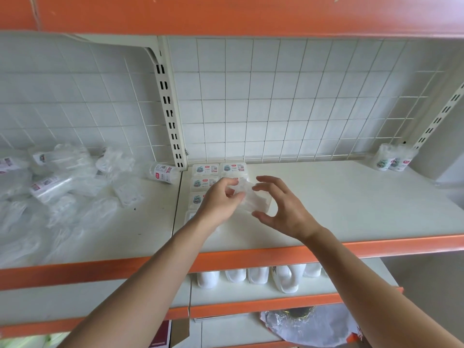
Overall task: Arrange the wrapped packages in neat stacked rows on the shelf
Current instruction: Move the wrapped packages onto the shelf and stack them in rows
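Progress: wrapped packages (206, 169) lie flat in two columns in the back-left corner of the shelf (351, 197), tight against the upright post (170, 109) at 11 o'clock; the near ones are partly hidden. The left hand (221, 197) pinches the next package (253, 199), clear wrap, held just above the right column. The right hand (281, 209) is spread, its fingers curved round the package's 3 o'clock end; contact unclear. We judge the task early: a large loose heap (62, 177) waits at 9 o'clock. Room: white shelf surface runs from 1 to 4 o'clock out to the tubs (394, 159) in the far corner. The orange front lip (376, 247) at 6 o'clock and the wire grid (301, 96) at 12 bound the rows.
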`<action>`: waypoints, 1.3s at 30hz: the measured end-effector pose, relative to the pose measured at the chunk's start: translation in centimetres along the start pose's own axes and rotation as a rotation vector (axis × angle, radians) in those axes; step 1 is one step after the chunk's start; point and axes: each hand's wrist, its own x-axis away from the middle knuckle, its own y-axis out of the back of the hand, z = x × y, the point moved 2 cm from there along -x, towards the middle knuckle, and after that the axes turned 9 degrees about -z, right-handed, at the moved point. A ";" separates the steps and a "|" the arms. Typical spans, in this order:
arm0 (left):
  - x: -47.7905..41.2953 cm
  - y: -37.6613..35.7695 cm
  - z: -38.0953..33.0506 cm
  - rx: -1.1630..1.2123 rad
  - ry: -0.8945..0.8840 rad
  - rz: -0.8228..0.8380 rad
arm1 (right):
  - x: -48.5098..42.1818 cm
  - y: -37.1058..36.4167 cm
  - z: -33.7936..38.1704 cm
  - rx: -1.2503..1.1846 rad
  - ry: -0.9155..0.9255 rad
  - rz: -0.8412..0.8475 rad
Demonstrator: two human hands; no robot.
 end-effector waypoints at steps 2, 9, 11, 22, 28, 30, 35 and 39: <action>0.1 0.3 0.2 0.044 0.008 -0.003 | 0.0 -0.5 0.1 0.012 -0.001 0.013; 0.2 1.2 1.2 0.085 -0.010 0.007 | -0.1 -1.4 0.5 -0.090 -0.134 -0.052; 0.2 1.4 1.6 0.051 -0.011 0.003 | -0.3 -1.6 0.9 -0.173 -0.205 -0.053; 0.8 1.3 0.0 0.037 0.008 0.030 | -1.1 -2.2 3.2 -0.146 -0.060 -0.081; 0.4 1.2 0.0 0.262 0.069 0.048 | -1.3 -2.1 3.3 -0.060 -0.047 -0.017; 0.2 1.2 0.2 0.287 0.094 0.015 | -1.3 -2.1 3.0 -0.016 -0.044 -0.012; 0.0 1.4 0.7 0.260 0.133 0.016 | -0.9 -1.8 2.1 0.054 -0.102 -0.015; 0.2 1.4 0.5 0.251 0.128 0.029 | -0.7 -1.7 2.0 0.060 -0.120 -0.023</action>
